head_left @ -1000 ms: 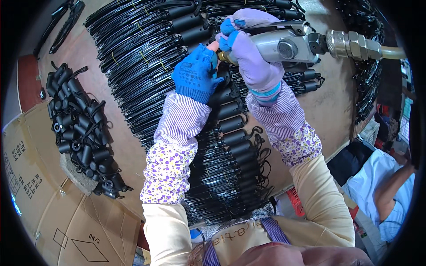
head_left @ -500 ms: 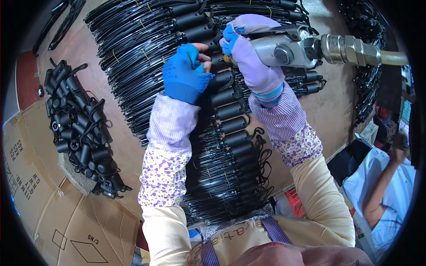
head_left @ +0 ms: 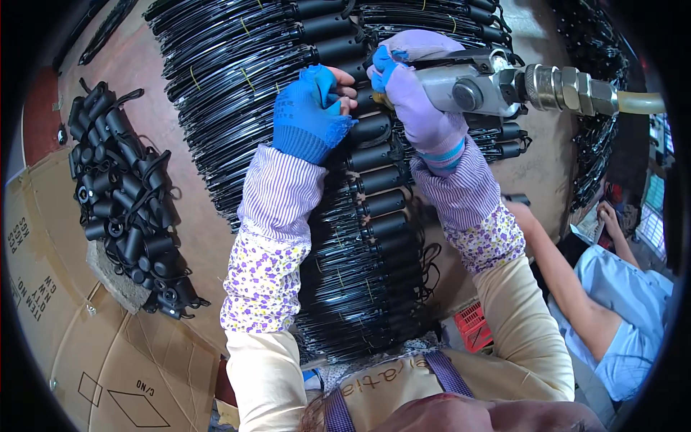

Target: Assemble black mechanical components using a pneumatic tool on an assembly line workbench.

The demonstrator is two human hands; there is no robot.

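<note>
Left hand (head_left: 311, 108), blue glove: fingers closed on a black cylindrical handle (head_left: 371, 129) atop the long stack of bundled black parts (head_left: 360, 237). Right hand (head_left: 417, 101), lilac glove: gripping a grey pneumatic tool (head_left: 468, 90), its tip at the same handle. Loose black handles (head_left: 126, 216) heaped at left on the bench (head_left: 194, 237).

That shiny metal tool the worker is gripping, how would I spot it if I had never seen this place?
Find the big stack of black handled parts running up the middle. At its top, the right hand in a lilac glove holds a silver air tool. It is the only bright metal thing there, with a chunky steel coupling and pale hose leading right.
</note>
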